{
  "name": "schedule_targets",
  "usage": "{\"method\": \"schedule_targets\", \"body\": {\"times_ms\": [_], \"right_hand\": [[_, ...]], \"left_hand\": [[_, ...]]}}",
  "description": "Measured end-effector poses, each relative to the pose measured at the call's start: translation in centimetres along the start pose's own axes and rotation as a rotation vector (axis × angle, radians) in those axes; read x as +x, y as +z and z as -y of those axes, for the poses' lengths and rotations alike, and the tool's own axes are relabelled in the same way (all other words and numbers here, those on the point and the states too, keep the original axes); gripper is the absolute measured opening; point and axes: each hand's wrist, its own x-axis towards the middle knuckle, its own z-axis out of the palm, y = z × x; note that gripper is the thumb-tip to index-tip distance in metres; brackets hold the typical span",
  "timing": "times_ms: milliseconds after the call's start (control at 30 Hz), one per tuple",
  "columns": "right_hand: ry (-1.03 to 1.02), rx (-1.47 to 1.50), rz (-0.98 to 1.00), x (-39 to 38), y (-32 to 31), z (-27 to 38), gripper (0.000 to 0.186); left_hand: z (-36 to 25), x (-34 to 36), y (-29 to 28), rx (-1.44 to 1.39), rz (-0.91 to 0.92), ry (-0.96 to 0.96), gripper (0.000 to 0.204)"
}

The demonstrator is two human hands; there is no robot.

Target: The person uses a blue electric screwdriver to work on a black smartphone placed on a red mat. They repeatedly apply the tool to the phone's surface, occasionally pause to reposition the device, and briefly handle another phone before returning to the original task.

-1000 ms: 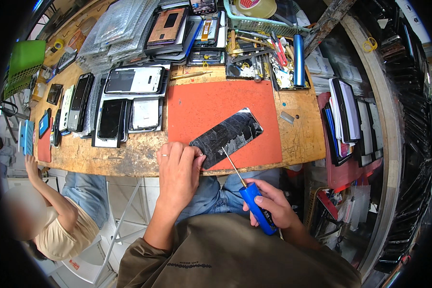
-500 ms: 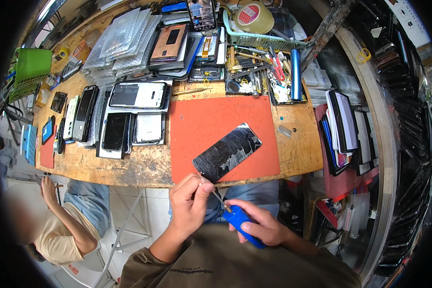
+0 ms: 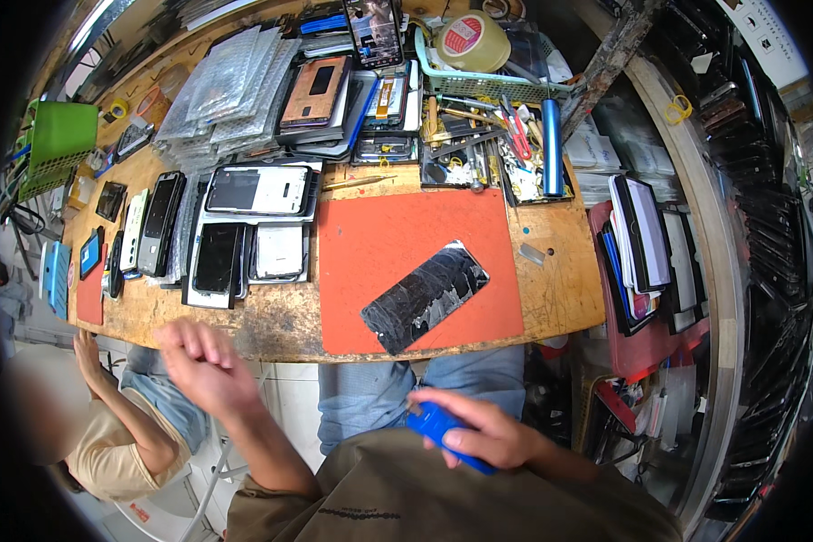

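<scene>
My right hand (image 3: 490, 428) is closed round a blue handheld tool (image 3: 444, 435) with a short metal end, low in front of my lap. My left hand (image 3: 210, 369) is up at the left, beyond the table's front edge, its fingers curled in and slightly blurred. Whether it holds anything small I cannot make out. A phone-sized panel (image 3: 425, 296) with a dark, cracked and partly peeled face lies slanted on the orange-red mat (image 3: 370, 226). Neither hand touches it.
Phones (image 3: 260, 189) and bubble-wrap sleeves (image 3: 235, 81) are stacked at left. A tool tray (image 3: 465, 149) and a tape-filled basket (image 3: 501, 86) stand at the back. A seated person (image 3: 122, 434) is at lower left. A dark post (image 3: 614, 63) leans at back right.
My left hand has swung left and away from the panel and the blue tool. The thin rod between the hands no longer shows. The right hand stays nearly in place; the view has shifted slightly.
</scene>
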Motion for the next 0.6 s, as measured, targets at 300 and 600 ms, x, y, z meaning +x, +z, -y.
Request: {"method": "schedule_targets", "body": {"times_ms": [300, 600], "right_hand": [[-0.345, 0.109, -0.566, -1.2, -4.8, 1.3, 0.068], [-0.182, 0.031, -0.44, -0.8, -2.4, 0.4, 0.063]], "left_hand": [[2.7, 6.0, -17.9, 0.174, -0.729, 0.094, 0.042], [10.7, 8.1, -14.1, -0.003, -0.655, -0.511, 0.031]]}}
